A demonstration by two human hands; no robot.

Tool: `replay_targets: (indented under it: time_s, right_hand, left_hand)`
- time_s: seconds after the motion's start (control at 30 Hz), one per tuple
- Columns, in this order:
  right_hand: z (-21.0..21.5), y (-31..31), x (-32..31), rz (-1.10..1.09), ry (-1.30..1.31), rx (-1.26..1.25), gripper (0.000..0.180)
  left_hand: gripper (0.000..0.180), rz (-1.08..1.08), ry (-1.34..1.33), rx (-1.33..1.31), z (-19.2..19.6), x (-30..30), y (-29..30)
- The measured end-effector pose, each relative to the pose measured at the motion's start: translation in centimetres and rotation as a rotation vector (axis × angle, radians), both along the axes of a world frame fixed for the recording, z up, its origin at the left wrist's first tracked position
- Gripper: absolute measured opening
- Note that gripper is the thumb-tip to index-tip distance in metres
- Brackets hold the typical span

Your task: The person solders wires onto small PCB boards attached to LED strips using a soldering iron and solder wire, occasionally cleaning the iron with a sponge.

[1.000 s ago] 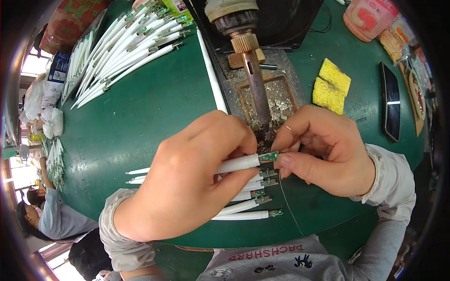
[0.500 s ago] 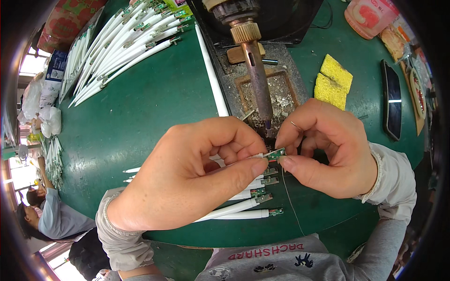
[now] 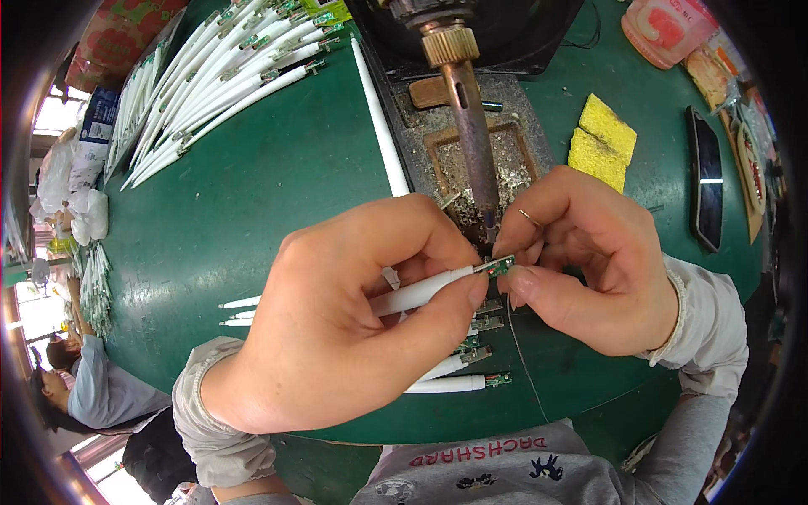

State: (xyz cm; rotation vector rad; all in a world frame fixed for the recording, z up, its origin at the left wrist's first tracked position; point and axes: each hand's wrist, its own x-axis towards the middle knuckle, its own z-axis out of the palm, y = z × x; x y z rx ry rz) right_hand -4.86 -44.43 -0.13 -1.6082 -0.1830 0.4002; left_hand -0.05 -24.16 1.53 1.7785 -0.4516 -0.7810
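Note:
My left hand (image 3: pixel 353 311) is closed round a slim white pen-shaped tube (image 3: pixel 421 290). A small green circuit board (image 3: pixel 502 266) sticks out of its right end. Thumb and forefinger of my right hand (image 3: pixel 589 261) pinch at that board, just below the tip of a soldering iron (image 3: pixel 477 160) that points down from a holder. Under my hands lie several more white tubes (image 3: pixel 446 385) with boards at their ends, partly covered by my left hand. A thin wire (image 3: pixel 526 370) trails down the table beside them.
A large pile of white tubes (image 3: pixel 227 84) fills the far left. Below the iron sits a grimy tray (image 3: pixel 530 126) with solder bits. Yellow sponges (image 3: pixel 602 143), a phone (image 3: pixel 705 181) and a pink tub (image 3: pixel 665 34) stand to the right. Another person (image 3: pixel 114 387) sits at the left.
My left hand has turned and shifted slightly, so more of the white tube shows between its fingers. The board end has risen a little, with my right fingers still at it.

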Motion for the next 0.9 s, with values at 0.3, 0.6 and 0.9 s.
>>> replay_targets:
  time_s: [0.3,0.6,0.9]
  right_hand:
    - [-0.2,0.1,0.2,0.006,0.103,0.005,0.016]
    - [-0.5,0.1,0.3,-0.153,0.060,0.163,0.025]
    - [-0.7,0.6,0.3,-0.105,-0.068,0.159,0.022]
  left_hand:
    - [0.014,-0.117,-0.609,-0.094,-1.5,-0.1,-0.2]
    - [0.009,0.037,-0.125,0.019,0.2,0.0,-0.1]
    - [0.011,0.102,-0.112,-0.101,0.2,0.4,-0.3]
